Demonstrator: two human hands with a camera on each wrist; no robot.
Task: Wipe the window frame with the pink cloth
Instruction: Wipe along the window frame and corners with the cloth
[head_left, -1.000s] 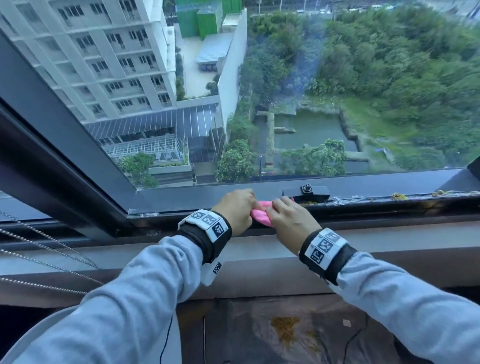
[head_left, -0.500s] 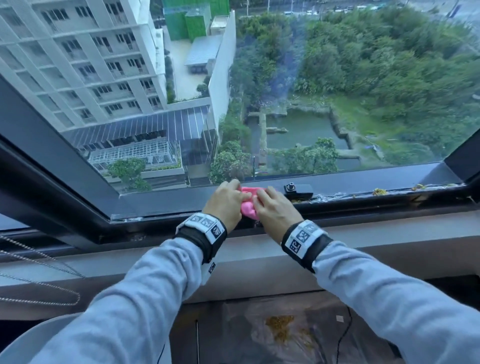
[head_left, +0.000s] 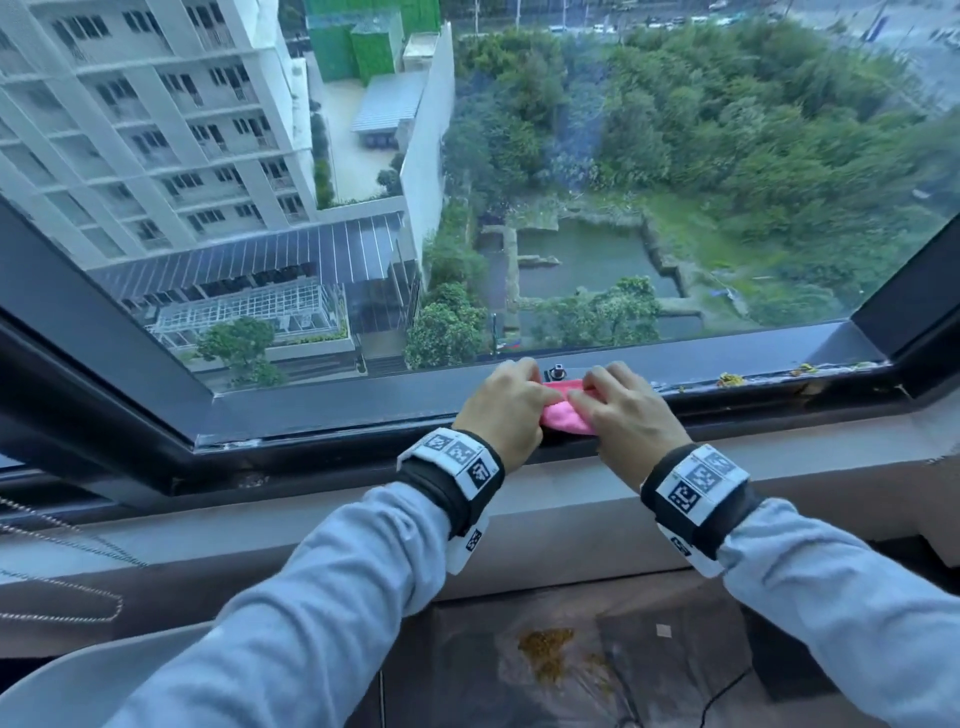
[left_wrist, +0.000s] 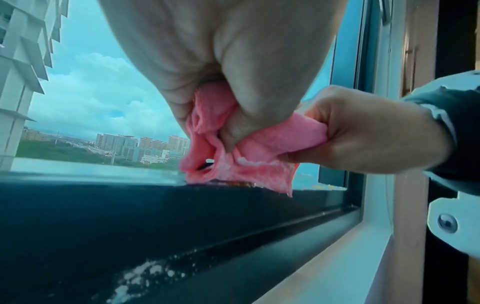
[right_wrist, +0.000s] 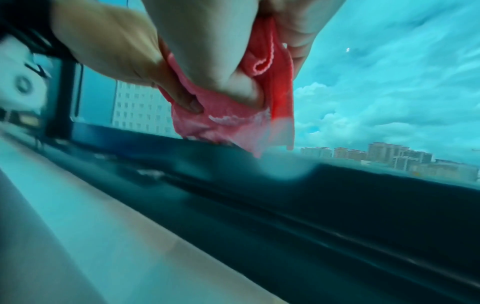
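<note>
The pink cloth (head_left: 563, 413) is bunched between both hands just over the bottom rail of the dark window frame (head_left: 332, 402). My left hand (head_left: 506, 405) grips its left part with curled fingers. My right hand (head_left: 621, 410) pinches its right part. In the left wrist view the cloth (left_wrist: 233, 152) hangs from the left hand (left_wrist: 223, 115), its lower edge touching the frame (left_wrist: 130, 222), and the right hand (left_wrist: 363, 131) holds a folded end. The blurred right wrist view has the cloth (right_wrist: 233, 121) above the frame (right_wrist: 363, 205).
A small metal knob (head_left: 557, 372) sits on the rail just behind the hands. Yellowish debris (head_left: 730, 380) lies in the track to the right. White dust (left_wrist: 145, 275) marks the frame. A bead chain (head_left: 67, 540) hangs at the left, and a pale sill (head_left: 571, 499) runs below.
Both hands with the cloth have shifted right along the bottom rail, from left of the knob to right in front of it. The head view has turned right.
</note>
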